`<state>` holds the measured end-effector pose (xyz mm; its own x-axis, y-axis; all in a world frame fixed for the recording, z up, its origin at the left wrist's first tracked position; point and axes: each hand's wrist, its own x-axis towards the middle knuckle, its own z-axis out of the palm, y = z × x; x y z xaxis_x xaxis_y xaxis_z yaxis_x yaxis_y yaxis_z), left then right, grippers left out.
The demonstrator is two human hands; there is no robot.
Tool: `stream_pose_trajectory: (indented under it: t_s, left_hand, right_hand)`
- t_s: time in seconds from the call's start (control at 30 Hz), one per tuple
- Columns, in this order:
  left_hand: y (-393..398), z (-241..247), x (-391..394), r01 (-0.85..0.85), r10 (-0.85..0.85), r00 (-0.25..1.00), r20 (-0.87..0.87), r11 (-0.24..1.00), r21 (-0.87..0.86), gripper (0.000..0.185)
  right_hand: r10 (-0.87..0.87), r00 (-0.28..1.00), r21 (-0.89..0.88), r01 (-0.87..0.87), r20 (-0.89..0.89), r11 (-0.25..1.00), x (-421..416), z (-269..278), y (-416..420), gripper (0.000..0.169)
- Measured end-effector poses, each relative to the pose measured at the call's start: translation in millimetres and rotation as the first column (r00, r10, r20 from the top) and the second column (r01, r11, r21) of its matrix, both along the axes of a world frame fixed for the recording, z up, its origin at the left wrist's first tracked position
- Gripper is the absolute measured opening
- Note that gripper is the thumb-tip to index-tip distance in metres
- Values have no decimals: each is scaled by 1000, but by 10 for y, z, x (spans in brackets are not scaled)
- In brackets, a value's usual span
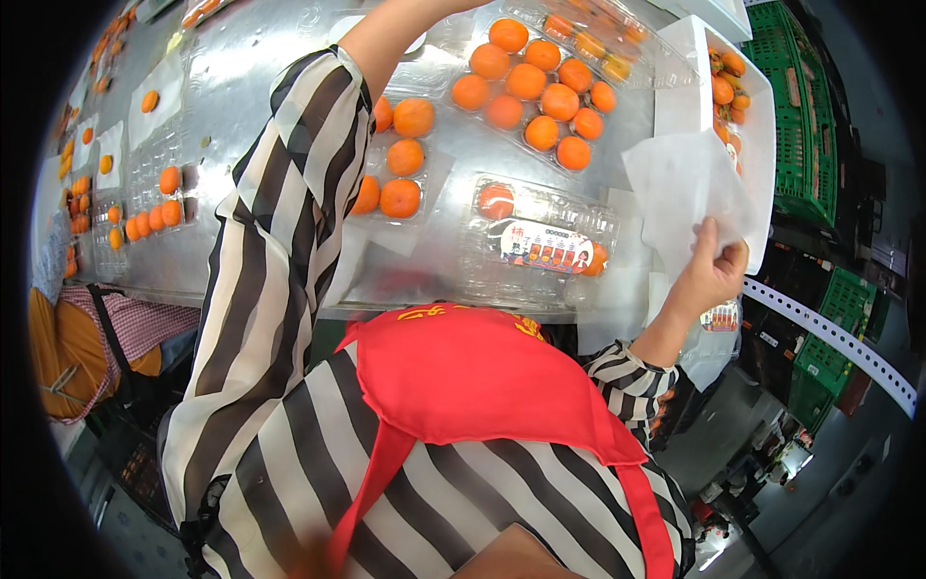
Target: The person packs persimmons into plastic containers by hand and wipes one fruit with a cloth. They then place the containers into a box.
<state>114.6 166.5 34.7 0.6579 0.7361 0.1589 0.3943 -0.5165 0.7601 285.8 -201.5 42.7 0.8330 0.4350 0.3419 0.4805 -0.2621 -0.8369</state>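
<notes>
My right hand [712, 268] pinches the lower corner of a thin white translucent sheet [673, 184], which hangs across the front of a white foam box [756, 174]. My left forearm [391, 40] reaches over the metal table and leaves the picture at the top; the left hand is out of view. Before me lies a clear plastic clamshell [535, 199] with a printed label and a persimmon [496, 201] showing at either end. Beyond it, several persimmons [526, 81] stand in rows in a clear tray. More persimmons [400, 197] sit in another tray beside my left sleeve.
Inside the foam box are more persimmons [722, 90]. Green plastic crates [792, 116] stand to the right, past a perforated white strip [832, 340]. Farther left on the metal table [239, 58] are more trays of fruit. A person in a checked garment [155, 311] is at the left edge.
</notes>
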Motion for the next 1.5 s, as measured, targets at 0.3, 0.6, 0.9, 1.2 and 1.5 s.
stream_pose_trajectory:
  t_s: [0.3,0.6,0.9,1.2,1.5]
  left_hand:
    - [-8,-120,-102,103,-98,984,146,994,-27,38]
    - [-23,-101,-125,42,-39,994,106,999,-27,41]
    - [-41,-182,-109,41,-33,984,177,998,-43,41]
    - [-159,-232,-144,9,11,988,155,991,-130,36]
    - [-135,-451,-236,28,-28,999,36,1000,13,51]
  right_hand:
    - [504,848,-280,-450,165,848,-544,-40,996,44]
    - [872,377,-608,-627,312,488,-865,-898,2021,50]
    - [853,512,-352,-784,99,512,-835,-682,1990,50]
    - [672,740,-72,-671,-14,738,-681,-98,1404,45]
    - [571,807,-164,-549,151,819,-574,62,1082,44]
